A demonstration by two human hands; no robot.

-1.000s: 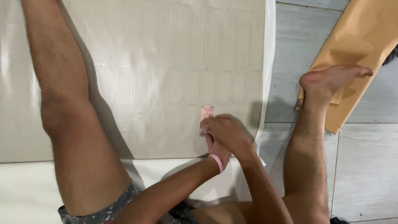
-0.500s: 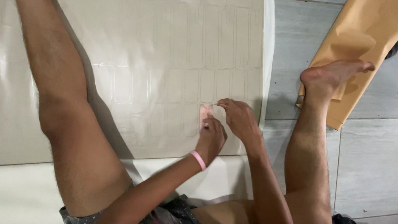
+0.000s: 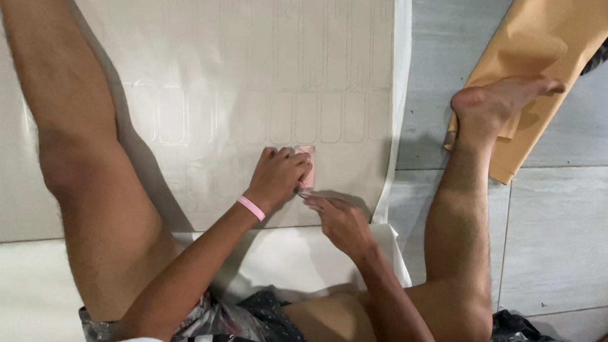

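Pink card (image 3: pixel 306 162) sits pinched in my left hand (image 3: pixel 276 178), fingers curled tight, pressed against the pale sheet (image 3: pixel 257 49) on the floor. My right hand (image 3: pixel 341 218) lies just beside it, forefinger stretched flat on the sheet, holding nothing I can make out.

Cream sheet (image 3: pixel 181 40) on tiled floor (image 3: pixel 576 220)
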